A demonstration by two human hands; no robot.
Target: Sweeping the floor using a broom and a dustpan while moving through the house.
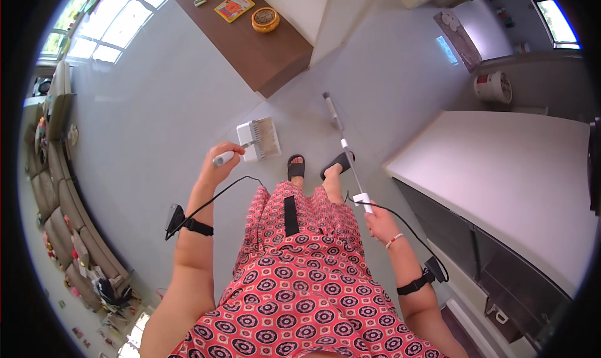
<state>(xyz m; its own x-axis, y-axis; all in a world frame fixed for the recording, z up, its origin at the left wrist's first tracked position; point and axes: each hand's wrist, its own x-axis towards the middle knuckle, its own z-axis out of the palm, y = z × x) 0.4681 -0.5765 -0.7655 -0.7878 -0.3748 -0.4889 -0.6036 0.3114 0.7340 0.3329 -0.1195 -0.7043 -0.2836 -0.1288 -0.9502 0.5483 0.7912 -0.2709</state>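
My left hand is closed round the grey and white handle of a long-handled dustpan. The white pan stands on the floor ahead of my feet, its toothed comb row facing right. In my right hand is the white grip end of a broom. From there its thin pole runs forward and slightly left to a narrow grey head on the floor, to the right of the dustpan and apart from it. Whether any dirt lies in the pan is too small to tell.
Ahead, a brown-topped cabinet carries an orange bowl and a colourful book. A white counter stands close on my right. A sofa lines the left side. A white bucket sits at the far right.
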